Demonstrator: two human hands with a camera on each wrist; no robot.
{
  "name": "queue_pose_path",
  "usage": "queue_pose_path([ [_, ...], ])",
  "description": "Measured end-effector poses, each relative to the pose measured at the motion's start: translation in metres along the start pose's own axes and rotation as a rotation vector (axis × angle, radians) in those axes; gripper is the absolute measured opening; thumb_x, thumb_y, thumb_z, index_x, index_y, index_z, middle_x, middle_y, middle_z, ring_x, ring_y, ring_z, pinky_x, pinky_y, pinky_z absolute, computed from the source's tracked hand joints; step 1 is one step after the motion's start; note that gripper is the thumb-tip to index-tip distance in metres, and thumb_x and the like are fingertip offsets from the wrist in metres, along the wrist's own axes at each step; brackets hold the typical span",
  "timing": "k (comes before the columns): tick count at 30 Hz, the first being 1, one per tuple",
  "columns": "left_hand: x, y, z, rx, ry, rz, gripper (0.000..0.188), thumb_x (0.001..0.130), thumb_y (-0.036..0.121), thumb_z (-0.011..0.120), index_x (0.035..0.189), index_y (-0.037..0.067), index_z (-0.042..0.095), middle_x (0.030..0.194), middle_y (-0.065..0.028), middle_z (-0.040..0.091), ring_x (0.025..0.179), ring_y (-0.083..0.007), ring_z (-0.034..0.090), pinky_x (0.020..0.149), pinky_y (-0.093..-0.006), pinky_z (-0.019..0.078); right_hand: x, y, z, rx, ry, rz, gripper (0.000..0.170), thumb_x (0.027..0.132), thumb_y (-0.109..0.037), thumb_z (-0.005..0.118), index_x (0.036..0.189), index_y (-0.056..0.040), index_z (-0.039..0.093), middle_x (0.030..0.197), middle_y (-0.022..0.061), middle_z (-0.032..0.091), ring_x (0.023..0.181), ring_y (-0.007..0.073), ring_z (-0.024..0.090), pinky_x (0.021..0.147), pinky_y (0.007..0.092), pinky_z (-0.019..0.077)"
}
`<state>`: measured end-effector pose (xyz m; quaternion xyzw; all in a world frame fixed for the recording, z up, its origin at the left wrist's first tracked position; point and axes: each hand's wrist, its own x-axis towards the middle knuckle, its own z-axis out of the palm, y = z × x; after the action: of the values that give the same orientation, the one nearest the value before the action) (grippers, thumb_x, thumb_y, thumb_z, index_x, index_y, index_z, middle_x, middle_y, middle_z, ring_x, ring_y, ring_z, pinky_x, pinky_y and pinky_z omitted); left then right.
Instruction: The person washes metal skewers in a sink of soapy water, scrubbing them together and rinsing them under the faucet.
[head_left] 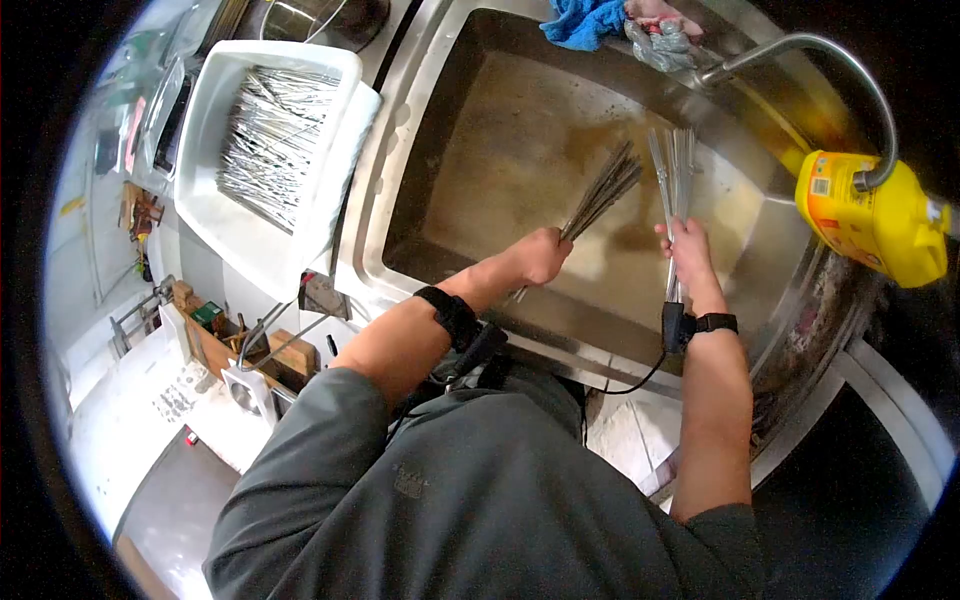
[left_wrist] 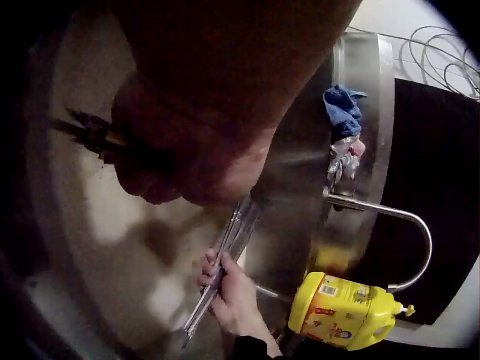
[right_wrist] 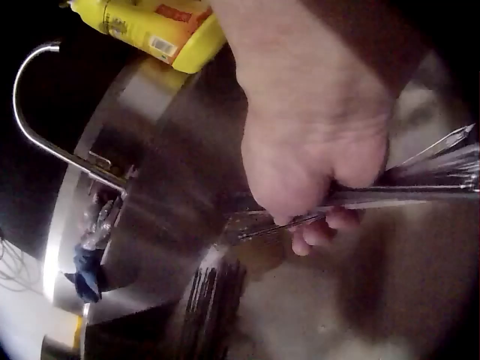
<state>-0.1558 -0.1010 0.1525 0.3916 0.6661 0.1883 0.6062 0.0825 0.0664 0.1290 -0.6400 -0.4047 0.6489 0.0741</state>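
Over the sink (head_left: 520,150), my left hand (head_left: 543,257) grips a bundle of dark, thin metal skewers (head_left: 606,188), fanned toward the upper right. Its lower ends poke out beneath the fist. To the right, my right hand (head_left: 688,248) holds a second bundle of shinier metal skewers (head_left: 676,165), pointing away from me. The right wrist view shows the fingers of this hand (right_wrist: 322,169) curled round the silvery skewers (right_wrist: 439,184). In the left wrist view the left fist (left_wrist: 176,154) is dark, with the ends of its skewers (left_wrist: 94,135) jutting out.
Left of the sink, a white plastic tub (head_left: 205,150) holds many shiny skewers (head_left: 275,140). A curved metal faucet (head_left: 840,42) and a yellow jug (head_left: 870,215) stand at the right. On the back rim lie a blue cloth (head_left: 580,22) and a clear plastic bag (head_left: 660,45). Brown-tinged water covers the sink bottom.
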Motion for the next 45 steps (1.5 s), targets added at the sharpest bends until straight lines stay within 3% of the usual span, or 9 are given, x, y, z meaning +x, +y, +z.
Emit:
queue_pose_path([
  [1,-0.006,0.011,-0.004,0.006,0.002,-0.004,0.028,0.087,0.029,0.047,0.073,0.004,0.047,0.061,-0.0073,0.053,0.054,-0.0216,0.055,0.047,-0.0369,0.0423,0.006,0.003,0.001,-0.004,0.001,-0.008,0.02,0.092,-0.018,0.047,0.105,-0.0035,0.044,0.077,0.0058,0.061,0.049,0.0097,0.046,0.04,0.0232,0.0353],
  [3,-0.013,0.032,-0.01,0.123,-0.06,-0.005,0.027,0.085,0.017,0.041,0.077,-0.005,0.053,0.079,-0.0279,0.054,0.076,-0.0432,0.055,0.066,-0.0465,0.0437,0.012,0.003,0.011,0.025,0.018,0.008,0.021,0.092,-0.017,0.047,0.107,-0.0029,0.043,0.074,0.0048,0.059,0.049,0.0098,0.047,0.04,0.0235,0.0357],
  [10,0.002,0.021,-0.012,0.276,-0.069,0.051,0.023,0.084,0.015,0.041,0.079,-0.005,0.052,0.082,-0.0273,0.053,0.076,-0.0438,0.054,0.067,-0.0472,0.0446,0.043,0.02,0.034,-0.003,0.067,0.014,0.025,0.091,-0.018,0.049,0.108,-0.0007,0.042,0.067,0.0049,0.056,0.05,0.0121,0.049,0.04,0.026,0.0361],
  [13,0.014,-0.016,-0.001,0.535,0.05,0.484,0.028,0.086,0.028,0.046,0.08,0.001,0.052,0.07,-0.0184,0.059,0.061,-0.0327,0.058,0.055,-0.0416,0.0446,0.024,0.016,0.028,-0.082,0.092,-0.066,0.022,0.092,-0.02,0.048,0.102,-0.0002,0.048,0.067,0.0065,0.058,0.048,0.0122,0.047,0.04,0.0266,0.0354],
  [15,-0.005,0.028,-0.017,0.092,-0.028,-0.046,0.027,0.086,0.026,0.045,0.082,0.0,0.053,0.077,-0.0235,0.059,0.07,-0.0376,0.058,0.06,-0.0434,0.0445,0.018,0.021,0.02,-0.082,0.107,-0.101,0.021,0.092,-0.02,0.048,0.098,-0.0005,0.049,0.068,0.0067,0.059,0.047,0.0116,0.046,0.04,0.0264,0.0351],
  [18,-0.005,0.019,-0.021,0.349,-0.083,0.217,0.031,0.088,0.027,0.044,0.083,-0.002,0.053,0.079,-0.0251,0.059,0.076,-0.0388,0.058,0.062,-0.0438,0.0446,0.017,0.026,0.008,-0.075,0.117,-0.127,0.02,0.092,-0.021,0.046,0.095,-0.0019,0.052,0.068,0.0066,0.06,0.045,0.0104,0.044,0.039,0.026,0.0343],
  [32,-0.023,0.031,0.0,0.494,-0.073,0.063,0.025,0.089,0.019,0.042,0.098,-0.003,0.048,0.084,-0.0247,0.061,0.08,-0.0424,0.059,0.069,-0.0512,0.0459,0.016,0.031,0.013,-0.186,0.18,-0.27,0.019,0.092,-0.022,0.046,0.087,-0.0043,0.053,0.072,0.0032,0.059,0.048,0.0068,0.044,0.042,0.0229,0.0352],
  [40,-0.013,0.068,0.006,0.533,-0.017,0.054,0.018,0.081,0.006,0.043,0.095,-0.004,0.051,0.086,-0.0274,0.061,0.081,-0.0428,0.061,0.07,-0.0511,0.0489,-0.001,0.026,0.019,-0.707,0.399,-0.544,0.024,0.088,-0.02,0.047,0.078,0.0013,0.056,0.066,0.0177,0.057,0.062,0.0318,0.056,0.062,0.0406,0.0433],
  [45,0.034,0.058,0.009,0.598,-0.04,-0.007,0.018,0.078,0.004,0.049,0.091,-0.006,0.057,0.084,-0.0247,0.062,0.08,-0.0383,0.063,0.069,-0.0425,0.0515,-0.015,0.02,0.014,-0.713,0.321,-0.405,0.022,0.087,-0.02,0.049,0.083,0.0008,0.054,0.076,0.0238,0.058,0.072,0.042,0.056,0.066,0.0466,0.0437],
])
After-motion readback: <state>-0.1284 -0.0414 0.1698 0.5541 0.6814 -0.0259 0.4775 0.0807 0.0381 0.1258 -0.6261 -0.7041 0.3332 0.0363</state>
